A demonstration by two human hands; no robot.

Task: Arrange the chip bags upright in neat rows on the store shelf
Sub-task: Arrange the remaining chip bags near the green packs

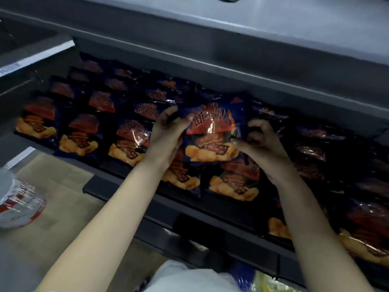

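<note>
Dark shelf (117, 183) holds rows of bags (80, 135); left hand (166, 133) grips one bag (212, 131) by its left edge, right hand (262, 146) pinches its right, above the middle rows, probably to stand it upright.

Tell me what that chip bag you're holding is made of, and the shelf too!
The chip bag, held by the left hand and right hand, looks like thin glossy plastic film: it crinkles and throws bright glints. The shelf looks like dark painted metal, smooth and matte with straight hard edges, though that is less sure.
</note>
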